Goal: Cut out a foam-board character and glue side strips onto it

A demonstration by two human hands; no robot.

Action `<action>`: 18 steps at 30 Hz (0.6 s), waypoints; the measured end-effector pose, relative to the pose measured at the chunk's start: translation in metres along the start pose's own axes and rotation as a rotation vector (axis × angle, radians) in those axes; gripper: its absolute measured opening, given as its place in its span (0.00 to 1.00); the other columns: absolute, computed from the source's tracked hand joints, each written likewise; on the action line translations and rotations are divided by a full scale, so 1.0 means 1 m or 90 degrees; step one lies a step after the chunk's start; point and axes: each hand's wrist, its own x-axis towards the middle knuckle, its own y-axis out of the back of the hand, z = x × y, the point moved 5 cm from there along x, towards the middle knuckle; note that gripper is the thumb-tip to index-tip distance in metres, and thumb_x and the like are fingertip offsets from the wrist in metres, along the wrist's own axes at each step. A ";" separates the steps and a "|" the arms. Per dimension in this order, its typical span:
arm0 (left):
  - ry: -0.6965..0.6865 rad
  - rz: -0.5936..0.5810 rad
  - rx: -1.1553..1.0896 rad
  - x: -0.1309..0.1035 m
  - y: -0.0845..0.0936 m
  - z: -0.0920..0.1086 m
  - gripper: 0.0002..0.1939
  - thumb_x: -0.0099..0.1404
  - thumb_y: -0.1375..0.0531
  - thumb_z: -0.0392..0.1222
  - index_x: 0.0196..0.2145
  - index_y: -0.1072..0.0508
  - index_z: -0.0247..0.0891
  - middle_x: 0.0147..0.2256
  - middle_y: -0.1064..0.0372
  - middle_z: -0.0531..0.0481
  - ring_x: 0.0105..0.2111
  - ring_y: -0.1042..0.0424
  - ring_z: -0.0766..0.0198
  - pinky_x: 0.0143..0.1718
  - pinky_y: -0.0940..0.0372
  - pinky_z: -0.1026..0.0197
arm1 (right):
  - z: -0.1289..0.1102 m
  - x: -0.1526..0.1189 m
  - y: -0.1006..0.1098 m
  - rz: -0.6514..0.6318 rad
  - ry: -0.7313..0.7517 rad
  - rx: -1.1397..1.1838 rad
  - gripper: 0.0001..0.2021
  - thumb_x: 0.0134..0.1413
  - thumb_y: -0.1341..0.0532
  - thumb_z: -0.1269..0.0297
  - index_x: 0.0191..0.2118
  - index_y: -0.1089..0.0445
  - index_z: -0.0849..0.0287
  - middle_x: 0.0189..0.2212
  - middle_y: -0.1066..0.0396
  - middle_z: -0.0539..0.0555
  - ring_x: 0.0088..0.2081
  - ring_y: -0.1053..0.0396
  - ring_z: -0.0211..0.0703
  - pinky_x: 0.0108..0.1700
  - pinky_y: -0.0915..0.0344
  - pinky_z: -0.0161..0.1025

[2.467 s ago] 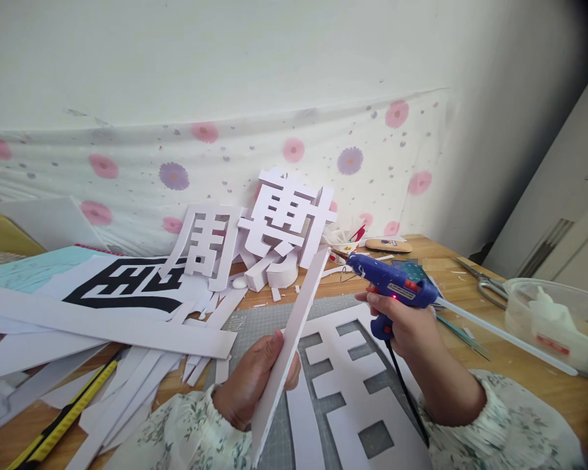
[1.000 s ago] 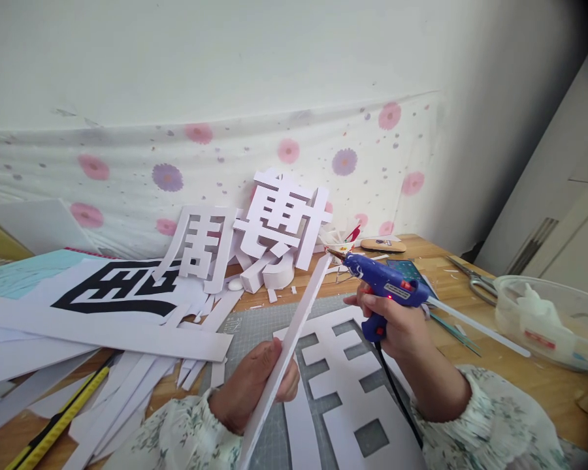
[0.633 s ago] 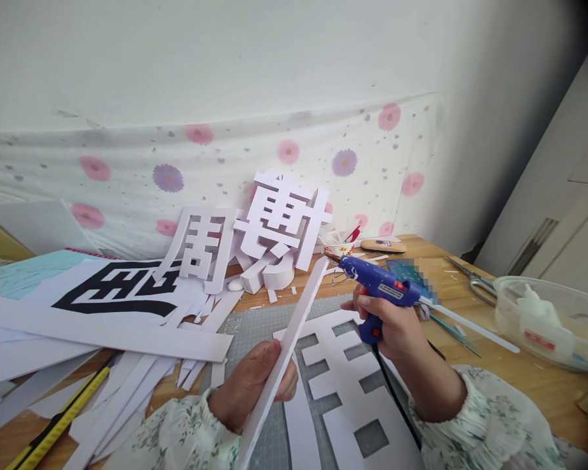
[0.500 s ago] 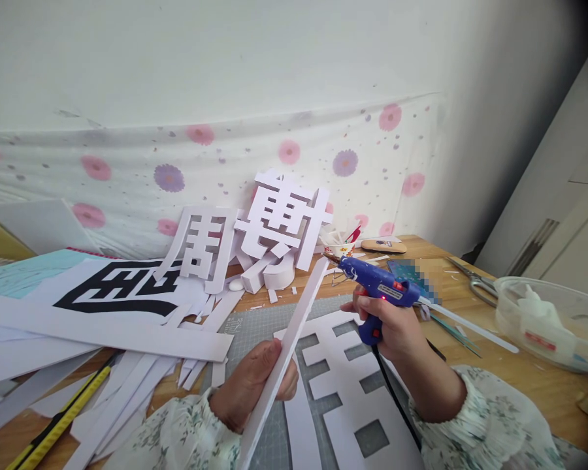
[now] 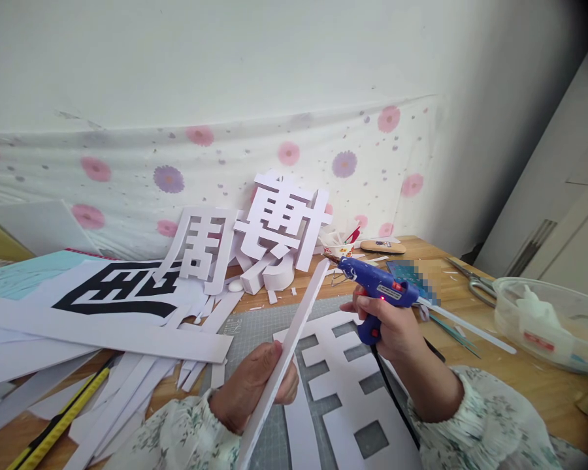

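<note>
My left hand is closed around a long white foam board strip, held tilted with its narrow edge facing me. In my right hand is a blue hot glue gun with a small red light lit. Its nozzle is at the far end of the strip; whether it touches is hard to tell. A clear glue stick sticks out of the gun's back. Below both hands, a white cut-out character lies on the grey cutting mat.
Finished white characters lean at the back. To the left are a printed black character sheet, white offcuts and a yellow utility knife. Scissors and a clear plastic tub sit on the right. The gun's black cord crosses the cut-out.
Almost nothing differs. Both hands keep their grip, and the nozzle stays by the strip's far end; the view has shifted very slightly.
</note>
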 end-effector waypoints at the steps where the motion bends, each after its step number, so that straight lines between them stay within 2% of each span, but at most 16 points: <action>1: 0.002 0.004 -0.003 0.000 0.000 0.000 0.33 0.66 0.46 0.68 0.15 0.43 0.40 0.11 0.57 0.59 0.14 0.57 0.72 0.20 0.58 0.60 | -0.001 0.000 -0.001 -0.004 0.005 0.004 0.09 0.31 0.30 0.63 0.16 0.31 0.55 0.15 0.35 0.46 0.23 0.28 0.42 0.34 0.29 0.41; 13: -0.005 0.041 -0.013 0.000 -0.003 0.003 0.34 0.66 0.46 0.67 0.14 0.44 0.39 0.11 0.58 0.59 0.14 0.57 0.72 0.20 0.58 0.61 | -0.004 -0.001 -0.003 0.001 0.004 0.010 0.09 0.30 0.30 0.62 0.18 0.30 0.55 0.15 0.36 0.45 0.23 0.32 0.40 0.38 0.26 0.45; 18: 0.002 0.030 -0.021 0.001 -0.001 0.000 0.34 0.66 0.45 0.67 0.14 0.43 0.39 0.11 0.57 0.59 0.13 0.57 0.73 0.20 0.58 0.61 | -0.008 -0.002 -0.004 -0.006 0.018 0.012 0.09 0.30 0.30 0.63 0.18 0.31 0.55 0.15 0.36 0.46 0.22 0.34 0.39 0.37 0.26 0.45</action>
